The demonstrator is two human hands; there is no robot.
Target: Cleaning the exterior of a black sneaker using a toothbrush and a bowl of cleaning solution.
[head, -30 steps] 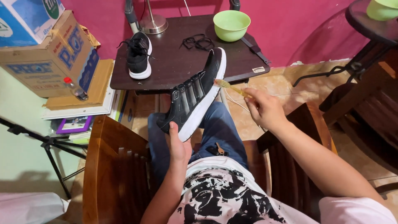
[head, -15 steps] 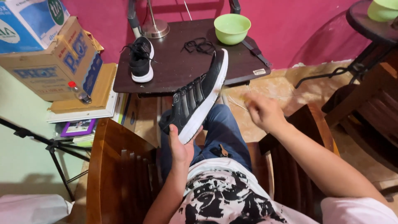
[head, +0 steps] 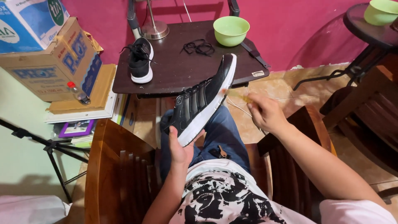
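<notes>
I sit in a wooden chair [head: 107, 166] with a black sneaker with a white sole [head: 203, 101] lying tilted across my thigh. My left hand [head: 180, 151] grips its heel end from below. My right hand [head: 265, 114] is closed around a small yellowish brush [head: 236, 94], blurred with motion, whose tip meets the white sole near the toe. The matching black sneaker [head: 140, 60] stands laced on the dark table [head: 174, 74], and a loose black shoelace [head: 198, 47] lies near a green bowl [head: 231, 30].
Cardboard boxes [head: 49, 58] and stacked books sit at the left, with a black tripod [head: 45, 145] below them. A round dark side table [head: 373, 33] with a second green bowl [head: 380, 11] stands at the right. A lamp base [head: 154, 29] rests at the table's back.
My right hand has shifted a little along the sole's edge with the brush. My left hand keeps its hold on the heel, and the sneaker has barely moved.
</notes>
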